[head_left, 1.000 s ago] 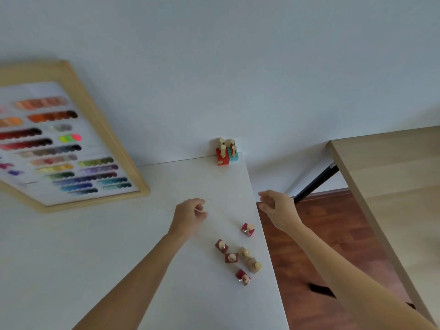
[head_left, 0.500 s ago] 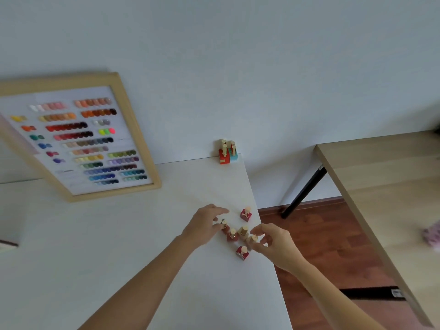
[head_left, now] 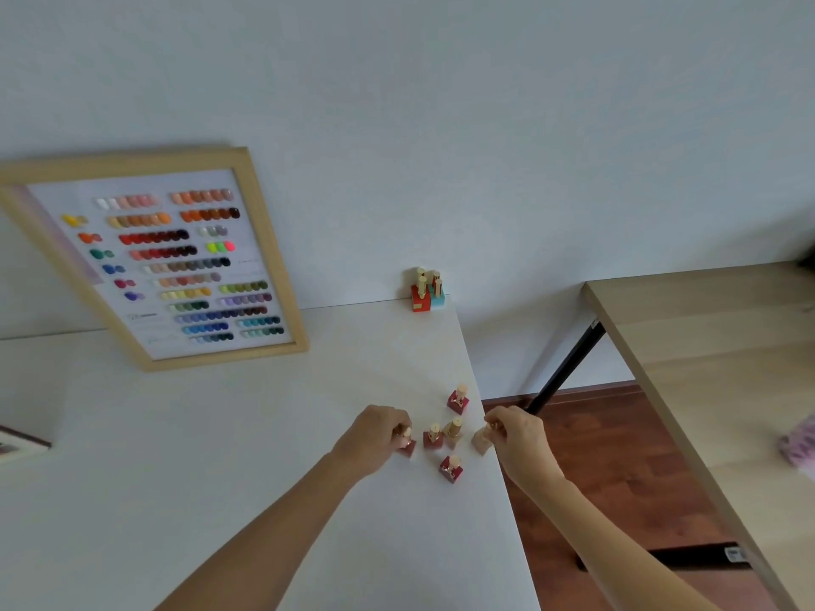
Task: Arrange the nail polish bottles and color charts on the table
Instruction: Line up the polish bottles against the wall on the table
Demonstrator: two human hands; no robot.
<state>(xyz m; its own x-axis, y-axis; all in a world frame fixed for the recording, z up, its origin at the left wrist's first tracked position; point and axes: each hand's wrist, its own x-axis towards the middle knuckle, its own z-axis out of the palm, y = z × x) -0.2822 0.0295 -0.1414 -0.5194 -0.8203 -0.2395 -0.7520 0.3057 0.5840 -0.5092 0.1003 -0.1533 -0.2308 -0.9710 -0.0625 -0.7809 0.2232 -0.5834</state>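
From the head camera, a white table [head_left: 185,469] fills the lower left of the frame, its right edge running down toward the bottom centre. Near that edge, just below the middle of the frame, both hands work in a loose cluster of small nail polish bottles with gold caps. The left hand [head_left: 375,438] is curled tight around the cap of a dark red bottle [head_left: 406,446], fingers closed on it while the bottle's base shows just beneath them. The right hand [head_left: 518,436] pinches the cap of a pale beige bottle [head_left: 481,441] that stands right at the table's edge, tilted a little. Between the two hands stand a red bottle [head_left: 433,437] and a tan bottle [head_left: 453,432], close beside each other. Another red bottle [head_left: 450,468] sits a little lower in the frame, and one more [head_left: 457,399] stands apart, higher up along the edge. At the table's far corner, against the wall, a tight group of bottles [head_left: 427,291] stands upright, red and light blue among them. In the upper left of the frame a wood-framed color chart [head_left: 176,266] leans against the wall, its rows of painted swatches facing out. To the right a wooden table [head_left: 714,346] stands apart over a reddish-brown floor [head_left: 608,469].
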